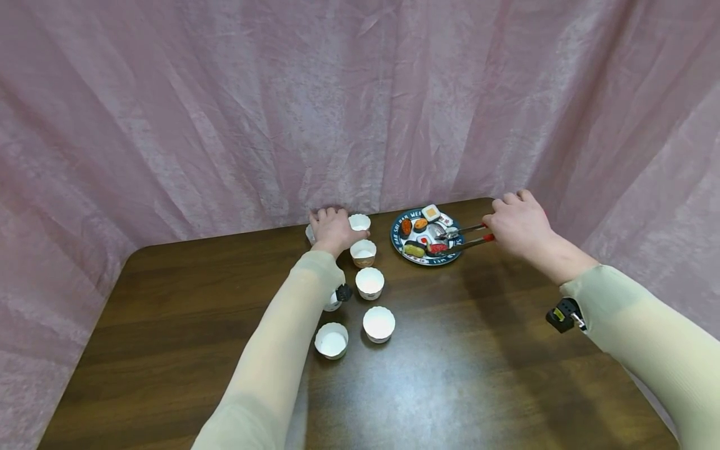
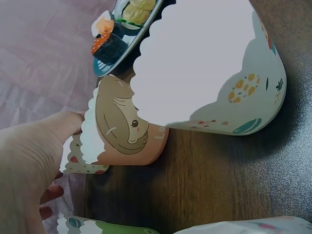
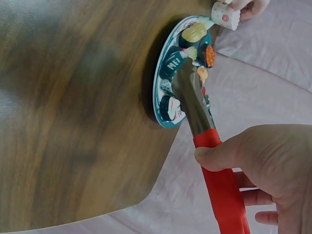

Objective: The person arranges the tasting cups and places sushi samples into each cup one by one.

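My right hand [image 1: 519, 226] holds tongs with red handles [image 3: 219, 190], thumb laid along one handle. The metal ends of the tongs [image 1: 464, 246] spread over a blue-rimmed round plate [image 1: 396, 241], at the red-topped sushi piece [image 1: 435, 249] on its near side. Around it on the plate are a yellow-green sushi piece [image 1: 414, 249], an orange-topped one [image 1: 405, 227] and a pale square one [image 1: 430, 212]. At the back of the table, my left hand [image 1: 333, 231] grips a patterned paper baking cup [image 3: 225, 15] by its rim; another cup [image 2: 122, 122] partly hides the hold.
More white-lined paper cups stand in two rows toward me, among them a cup [image 1: 369, 283], a front right one [image 1: 379, 324] and a front left one [image 1: 331, 340]. My left forearm covers part of the left row. A pink curtain [image 1: 253, 112] hangs behind the wooden table [image 1: 197, 312].
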A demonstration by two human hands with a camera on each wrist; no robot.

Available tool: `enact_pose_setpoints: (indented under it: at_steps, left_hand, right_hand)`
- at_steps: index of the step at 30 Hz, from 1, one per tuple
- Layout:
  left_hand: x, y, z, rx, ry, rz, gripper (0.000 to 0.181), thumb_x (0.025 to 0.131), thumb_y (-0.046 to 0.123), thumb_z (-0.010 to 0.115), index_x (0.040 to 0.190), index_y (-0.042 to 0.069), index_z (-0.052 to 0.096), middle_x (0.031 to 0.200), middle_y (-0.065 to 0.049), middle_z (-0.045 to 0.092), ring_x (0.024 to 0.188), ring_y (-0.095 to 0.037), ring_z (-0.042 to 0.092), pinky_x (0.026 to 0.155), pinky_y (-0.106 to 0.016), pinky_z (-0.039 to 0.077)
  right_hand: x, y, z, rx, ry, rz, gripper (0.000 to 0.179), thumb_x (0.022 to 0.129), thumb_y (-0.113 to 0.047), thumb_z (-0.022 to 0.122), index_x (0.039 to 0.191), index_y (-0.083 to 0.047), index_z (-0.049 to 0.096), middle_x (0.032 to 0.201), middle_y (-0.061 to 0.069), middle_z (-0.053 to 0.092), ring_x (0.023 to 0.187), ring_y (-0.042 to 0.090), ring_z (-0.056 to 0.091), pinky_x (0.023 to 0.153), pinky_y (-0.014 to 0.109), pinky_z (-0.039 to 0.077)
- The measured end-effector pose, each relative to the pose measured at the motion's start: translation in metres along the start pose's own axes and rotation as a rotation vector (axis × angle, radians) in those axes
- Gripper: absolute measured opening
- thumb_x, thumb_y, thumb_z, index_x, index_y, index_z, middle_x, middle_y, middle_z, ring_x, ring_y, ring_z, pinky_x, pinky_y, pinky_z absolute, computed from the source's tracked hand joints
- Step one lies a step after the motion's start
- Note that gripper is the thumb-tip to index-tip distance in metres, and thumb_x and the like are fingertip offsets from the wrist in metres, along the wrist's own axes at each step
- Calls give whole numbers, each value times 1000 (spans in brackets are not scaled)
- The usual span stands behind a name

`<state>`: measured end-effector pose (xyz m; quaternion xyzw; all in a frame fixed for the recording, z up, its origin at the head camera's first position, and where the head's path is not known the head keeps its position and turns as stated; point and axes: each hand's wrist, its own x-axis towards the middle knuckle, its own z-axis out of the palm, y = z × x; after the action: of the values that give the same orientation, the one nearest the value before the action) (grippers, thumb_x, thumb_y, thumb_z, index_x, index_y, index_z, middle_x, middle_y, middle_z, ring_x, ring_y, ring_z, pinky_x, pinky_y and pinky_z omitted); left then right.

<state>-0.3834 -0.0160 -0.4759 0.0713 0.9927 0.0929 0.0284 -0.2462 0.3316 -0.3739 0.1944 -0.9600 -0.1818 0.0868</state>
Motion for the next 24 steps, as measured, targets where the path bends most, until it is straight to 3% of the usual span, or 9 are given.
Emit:
enact_pose_setpoints:
  at_steps: [8, 24]
  left_hand:
    - [12, -1, 3, 20, -81, -23, 90, 83, 73, 66, 144, 8, 54, 150, -18, 44, 145, -41, 26, 118, -67, 1]
    - [12, -3, 1, 11, -95, -21, 87, 83, 72, 67, 141, 8, 56, 148, -18, 45, 144, -42, 26, 118, -67, 2]
  right_hand:
    - [3, -1, -1, 24, -15, -14, 13, 77, -11, 81, 88, -16, 76, 83, 11, 61, 90, 38, 56, 83, 55, 42]
    - [13, -4, -4, 13, -59, -39, 13, 74, -10, 80, 83, -17, 74, 82, 9, 61, 91, 37, 56, 81, 54, 41]
